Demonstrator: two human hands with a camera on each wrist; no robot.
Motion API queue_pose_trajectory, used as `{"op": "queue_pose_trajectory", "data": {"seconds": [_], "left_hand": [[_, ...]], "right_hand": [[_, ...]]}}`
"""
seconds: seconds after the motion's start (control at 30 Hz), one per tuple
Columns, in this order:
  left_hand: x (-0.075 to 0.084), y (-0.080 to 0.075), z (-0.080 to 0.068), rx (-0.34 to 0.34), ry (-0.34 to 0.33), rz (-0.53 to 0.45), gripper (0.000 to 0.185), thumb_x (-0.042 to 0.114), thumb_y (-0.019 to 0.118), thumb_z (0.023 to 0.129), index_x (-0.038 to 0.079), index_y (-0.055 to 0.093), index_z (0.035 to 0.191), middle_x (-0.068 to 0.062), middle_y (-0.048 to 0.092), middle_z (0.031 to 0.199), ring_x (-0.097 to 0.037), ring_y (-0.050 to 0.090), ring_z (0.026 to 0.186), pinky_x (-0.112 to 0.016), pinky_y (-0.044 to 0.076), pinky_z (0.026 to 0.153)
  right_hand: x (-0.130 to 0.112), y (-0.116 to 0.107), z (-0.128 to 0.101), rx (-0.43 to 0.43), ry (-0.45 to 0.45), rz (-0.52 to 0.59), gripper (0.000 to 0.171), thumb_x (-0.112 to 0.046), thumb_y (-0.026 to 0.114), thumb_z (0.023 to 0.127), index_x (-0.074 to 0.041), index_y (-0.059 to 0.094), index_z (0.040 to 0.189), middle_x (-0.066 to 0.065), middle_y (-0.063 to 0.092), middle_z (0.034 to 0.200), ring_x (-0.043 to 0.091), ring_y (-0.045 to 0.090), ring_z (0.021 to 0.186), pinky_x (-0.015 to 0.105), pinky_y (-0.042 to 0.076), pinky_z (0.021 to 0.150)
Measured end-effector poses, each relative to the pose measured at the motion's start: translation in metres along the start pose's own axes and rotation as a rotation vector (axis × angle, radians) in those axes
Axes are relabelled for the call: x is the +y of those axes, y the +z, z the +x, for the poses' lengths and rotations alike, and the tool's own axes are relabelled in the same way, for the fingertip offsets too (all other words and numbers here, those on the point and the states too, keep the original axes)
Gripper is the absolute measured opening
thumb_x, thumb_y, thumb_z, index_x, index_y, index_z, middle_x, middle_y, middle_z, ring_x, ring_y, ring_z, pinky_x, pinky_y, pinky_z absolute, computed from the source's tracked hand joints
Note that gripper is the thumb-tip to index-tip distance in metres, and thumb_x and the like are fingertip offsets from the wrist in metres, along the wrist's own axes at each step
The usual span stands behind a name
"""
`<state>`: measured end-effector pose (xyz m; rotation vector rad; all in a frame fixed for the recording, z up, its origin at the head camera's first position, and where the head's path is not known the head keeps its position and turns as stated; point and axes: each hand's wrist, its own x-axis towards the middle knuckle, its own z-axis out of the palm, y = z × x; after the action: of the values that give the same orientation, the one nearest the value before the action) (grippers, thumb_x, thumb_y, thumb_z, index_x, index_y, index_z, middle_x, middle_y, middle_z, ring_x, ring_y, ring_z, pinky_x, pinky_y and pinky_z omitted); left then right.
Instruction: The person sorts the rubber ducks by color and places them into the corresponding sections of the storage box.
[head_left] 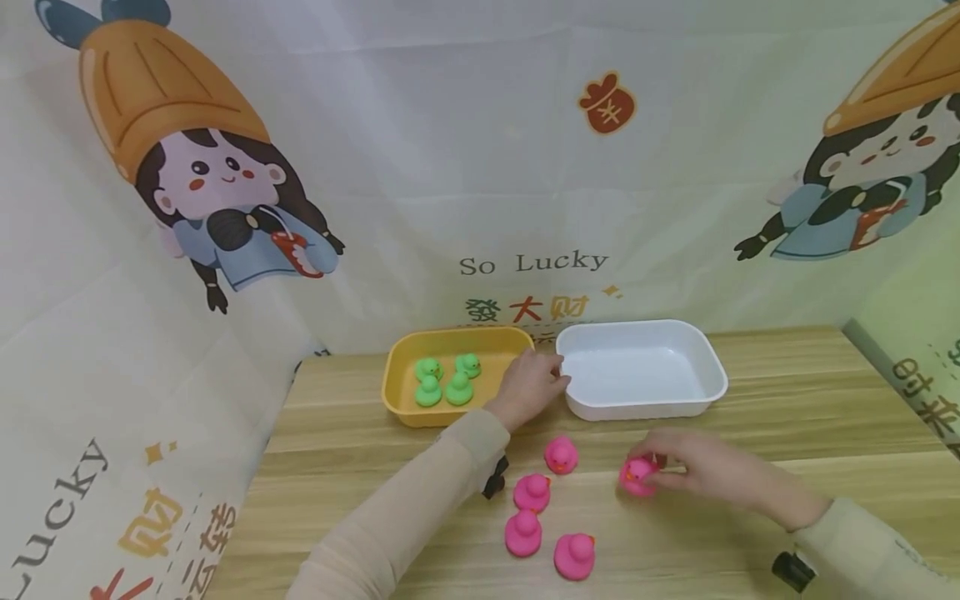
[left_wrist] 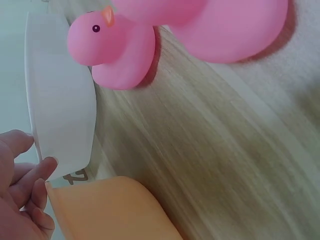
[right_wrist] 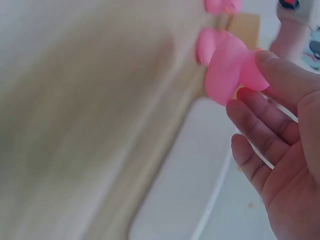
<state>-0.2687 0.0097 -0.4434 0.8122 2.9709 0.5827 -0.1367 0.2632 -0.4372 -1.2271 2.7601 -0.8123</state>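
Observation:
My right hand (head_left: 651,467) pinches a pink rubber duck (head_left: 636,477) just above the wooden table (head_left: 787,450), in front of the white tray (head_left: 714,367). In the right wrist view the thumb and fingers (right_wrist: 260,120) hold that duck (right_wrist: 227,70) over the white tray (right_wrist: 185,185). My left hand (head_left: 549,379) rests with loosely curled fingers between the yellow tray (head_left: 405,408) and the white tray and holds nothing. In the left wrist view its fingertips (left_wrist: 47,165) lie at the white tray's rim (left_wrist: 60,110), beside the yellow tray (left_wrist: 110,210).
Several green ducks (head_left: 446,382) sit in the yellow tray. Several more pink ducks (head_left: 534,493) stand loose on the table in front of the trays; two show close up (left_wrist: 117,50). The white tray holds nothing. A printed cloth backdrop (head_left: 480,167) closes off the rear and sides.

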Motion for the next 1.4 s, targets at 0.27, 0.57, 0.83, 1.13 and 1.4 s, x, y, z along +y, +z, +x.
{"op": "queue_pose_trajectory", "data": {"seconds": [0.27, 0.57, 0.83, 1.13, 1.4], "left_hand": [[-0.001, -0.002, 0.000, -0.008, -0.001, -0.030, 0.020, 0.024, 0.070, 0.101, 0.009, 0.072, 0.087, 0.000, 0.070, 0.087, -0.018, 0.052, 0.083, -0.027, 0.045, 0.075], [-0.001, -0.002, 0.000, -0.017, -0.010, -0.036, 0.021, 0.026, 0.069, 0.102, 0.008, 0.078, 0.109, -0.003, 0.076, 0.102, -0.020, 0.056, 0.092, -0.030, 0.050, 0.081], [-0.001, -0.001, 0.000, -0.026, -0.017, -0.053, 0.024, 0.026, 0.069, 0.102, 0.008, 0.078, 0.115, -0.004, 0.076, 0.106, -0.020, 0.056, 0.095, -0.030, 0.051, 0.084], [-0.002, -0.001, 0.001, -0.050, -0.032, -0.052, 0.025, 0.026, 0.067, 0.103, 0.009, 0.077, 0.119, -0.003, 0.075, 0.106, -0.019, 0.055, 0.097, -0.030, 0.051, 0.086], [-0.003, -0.003, 0.001, -0.065, -0.036, -0.068, 0.031, 0.026, 0.067, 0.104, 0.007, 0.075, 0.127, -0.004, 0.076, 0.112, -0.019, 0.057, 0.100, -0.031, 0.052, 0.091]], "right_hand": [[0.017, -0.036, 0.010, 0.177, -0.020, -0.035, 0.030, -0.001, 0.086, 0.081, -0.010, 0.074, 0.108, -0.011, 0.067, 0.092, 0.001, 0.057, 0.080, 0.024, 0.051, 0.063], [0.030, -0.065, 0.023, 0.196, 0.175, -0.073, 0.028, -0.012, 0.085, 0.087, -0.006, 0.074, 0.112, -0.011, 0.064, 0.089, 0.004, 0.054, 0.079, 0.025, 0.050, 0.065], [0.045, -0.073, 0.032, 0.147, 0.295, -0.081, 0.028, -0.018, 0.081, 0.092, -0.004, 0.074, 0.115, -0.004, 0.069, 0.095, 0.012, 0.058, 0.083, 0.028, 0.052, 0.071], [0.067, -0.070, 0.038, 0.115, 0.379, -0.059, 0.030, -0.019, 0.079, 0.094, 0.000, 0.072, 0.116, 0.002, 0.070, 0.096, 0.016, 0.057, 0.081, 0.030, 0.050, 0.068], [0.088, -0.063, 0.035, 0.078, 0.427, -0.141, 0.027, -0.019, 0.079, 0.093, 0.001, 0.074, 0.110, 0.006, 0.073, 0.093, 0.022, 0.061, 0.081, 0.040, 0.053, 0.073]]}}
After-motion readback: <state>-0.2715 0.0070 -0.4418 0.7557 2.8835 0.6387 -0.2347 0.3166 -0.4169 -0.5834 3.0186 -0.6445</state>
